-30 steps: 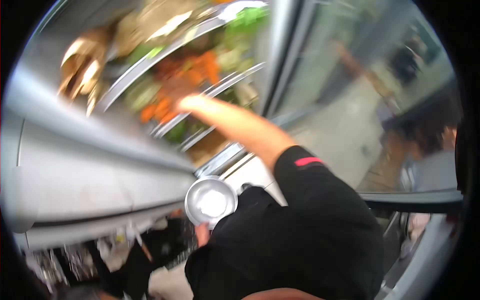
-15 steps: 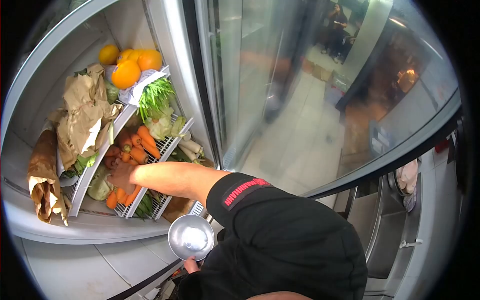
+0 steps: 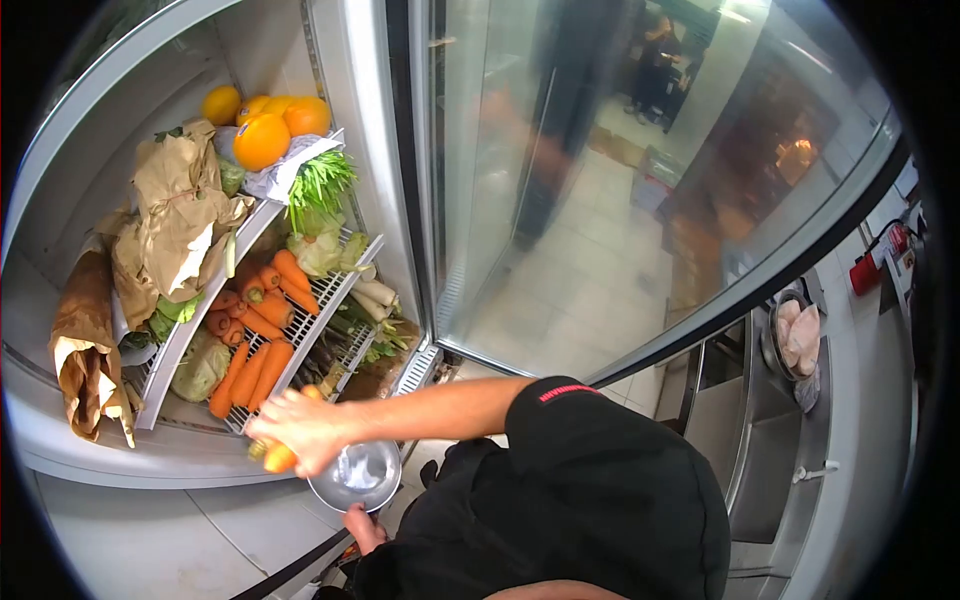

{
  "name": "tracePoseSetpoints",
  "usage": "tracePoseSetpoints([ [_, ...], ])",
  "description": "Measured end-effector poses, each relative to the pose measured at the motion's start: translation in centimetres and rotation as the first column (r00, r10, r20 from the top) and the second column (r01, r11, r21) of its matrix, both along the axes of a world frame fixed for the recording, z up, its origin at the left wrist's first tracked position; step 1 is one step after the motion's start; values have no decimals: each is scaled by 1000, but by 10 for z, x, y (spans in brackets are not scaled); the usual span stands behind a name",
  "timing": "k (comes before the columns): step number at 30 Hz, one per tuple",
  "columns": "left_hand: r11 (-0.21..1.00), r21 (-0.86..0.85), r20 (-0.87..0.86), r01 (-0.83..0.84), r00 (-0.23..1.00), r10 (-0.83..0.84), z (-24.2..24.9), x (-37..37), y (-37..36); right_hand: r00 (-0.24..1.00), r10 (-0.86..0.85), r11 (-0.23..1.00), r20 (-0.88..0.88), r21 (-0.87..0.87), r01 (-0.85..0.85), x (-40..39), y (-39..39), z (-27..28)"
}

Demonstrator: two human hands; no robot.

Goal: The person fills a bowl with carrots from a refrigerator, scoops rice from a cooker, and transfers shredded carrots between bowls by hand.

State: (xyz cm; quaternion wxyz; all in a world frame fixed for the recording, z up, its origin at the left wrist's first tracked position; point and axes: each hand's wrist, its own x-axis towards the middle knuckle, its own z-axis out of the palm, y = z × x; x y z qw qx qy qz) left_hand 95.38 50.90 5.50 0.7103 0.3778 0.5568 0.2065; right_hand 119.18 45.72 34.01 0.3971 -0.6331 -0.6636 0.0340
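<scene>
My right hand (image 3: pixel 305 432), slightly blurred, is closed around carrots (image 3: pixel 281 459) just outside the fridge shelves. Their orange ends stick out on both sides of the fingers; how many there are is hidden. Right below it is a round metal bowl (image 3: pixel 362 478), partly covered by that hand. My left hand (image 3: pixel 364 530) grips the bowl's near rim, with most of its fingers hidden beneath. Several more carrots (image 3: pixel 268 372) lie on the wire shelf behind my right hand, beside a pale green cabbage-like vegetable (image 3: pixel 201 366).
An open glass fridge door (image 3: pixel 600 270) stands to the right. Oranges (image 3: pixel 262 141), green stalks (image 3: pixel 320 182) and brown paper bundles (image 3: pixel 180 215) fill the upper shelf. A metal sink (image 3: pixel 765 450) is at right, near a bowl of pale meat (image 3: pixel 798 335). People appear beyond the glass.
My right hand has come out of the fridge shelf holding carrots and now hovers over the bowl's edge. The bowl has shifted slightly left and down with my left hand.
</scene>
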Motion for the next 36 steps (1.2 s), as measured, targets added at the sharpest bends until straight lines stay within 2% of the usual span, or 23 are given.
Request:
tracePoseSetpoints([
  [2,1000,27,52,11,999,-12,-14,2,5,982,-10,937,-190,-345,-57,-24,-11,-53],
  [4,999,42,123,27,992,-32,-10,8,3,963,-101,833,-249,-551,-55,-36,-20,-102],
  [7,990,98,157,104,980,-118,13,18,-13,972,-203,727,-119,-684,68,-43,-33,-148],
  [10,980,97,166,172,968,-187,25,20,-25,981,-177,730,-77,-679,78,-43,-44,-156],
  [15,968,153,102,198,971,-215,5,0,-33,979,-175,887,-107,-448,110,-26,-45,-109],
  [16,967,175,71,183,978,-198,-4,-7,-33,978,-186,901,-99,-413,129,-14,-47,-74],
  [17,978,125,72,168,981,-178,-10,-15,-32,975,-221,919,-20,-338,202,0,-31,-79],
  [18,992,40,232,122,964,-128,56,0,-54,961,-264,939,-82,-250,236,14,-38,-41],
  [19,990,-18,199,139,971,-133,84,0,-60,977,-201,978,-70,-78,195,38,-31,-36],
  [20,987,2,192,158,969,-156,62,-14,-56,971,-231,969,-61,-102,224,57,-18,-28],
  [21,998,6,254,65,965,-65,82,-8,-64,941,-335,939,-38,-100,330,68,-10,-8],
  [22,997,42,204,59,977,-67,50,-24,-61,924,-365,852,113,-358,381,81,2,22],
  [24,995,66,130,-70,990,61,39,-31,-65,887,-461,887,-20,32,462,114,39,-4],
  [26,990,84,105,-116,989,107,49,-27,-70,887,-460,842,49,342,418,151,83,-17],
  [27,990,90,94,-112,990,104,52,-26,-71,878,-459,888,134,99,449,160,102,-12],
  [29,990,53,69,-132,989,128,51,-28,-74,855,-421,773,303,-374,513,181,129,4],
  [30,990,47,47,-134,990,131,51,-29,-75,891,-392,769,229,-449,454,192,139,-3],
  [31,988,47,75,-149,987,145,53,-32,-78,933,-360,827,-16,-469,311,188,149,-19],
  [32,990,43,107,-132,986,126,56,-30,-78,820,-293,915,-491,-394,91,181,159,-39],
  [33,990,98,52,-98,994,94,56,-37,-78,535,-187,968,-824,-249,-45,170,168,-53],
  [34,987,121,84,-109,992,100,67,-31,-81,738,-230,954,-634,-296,42,175,175,-52],
  [35,982,144,116,-120,988,104,77,-24,-84,906,-338,906,-256,-349,239,179,176,-46],
  [36,994,108,93,0,996,-10,44,-44,-72,910,-415,858,-11,-338,387,186,174,-39],
])
